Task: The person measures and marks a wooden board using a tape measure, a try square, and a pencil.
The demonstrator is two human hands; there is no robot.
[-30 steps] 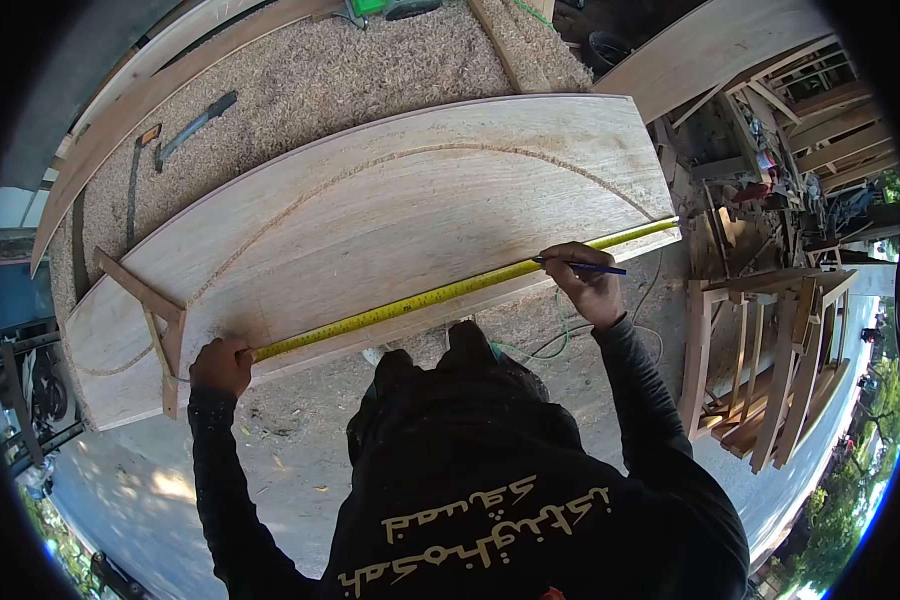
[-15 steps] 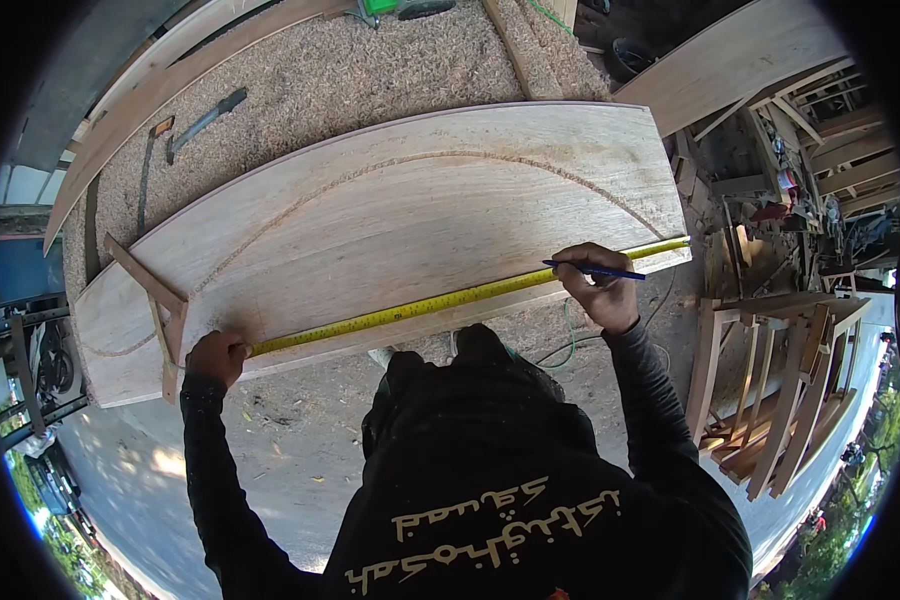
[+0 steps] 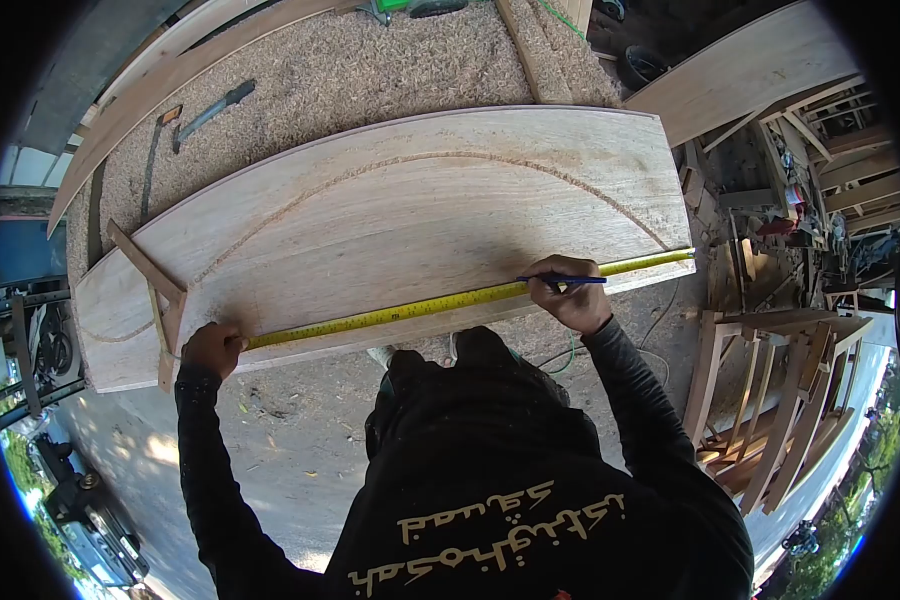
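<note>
A pale wooden board (image 3: pixel 400 225) with a curved groove lies in front of me. Stretched along its near edge is a yellow tape measure (image 3: pixel 400 313), whose far end reaches the board's right corner. My left hand (image 3: pixel 213 350) is closed on the tape's left end; the case, if there, is hidden in it. My right hand (image 3: pixel 568 292) grips a blue pen (image 3: pixel 592 280) just over the tape, right of its middle. Beside my left hand, a wooden try square (image 3: pixel 148 262) rests across the board's left part.
Wood shavings (image 3: pixel 320 100) cover the area beyond the board, with a hammer-like tool (image 3: pixel 210 115) lying on them. To the right stand wooden frames (image 3: pixel 770 400) and a leaning plank (image 3: pixel 735 70). Cables (image 3: pixel 660 345) run over the ground (image 3: pixel 290 440) below.
My right hand has slid left along the tape with the pen. My left hand stays at the tape's left end, and the view has shifted slightly.
</note>
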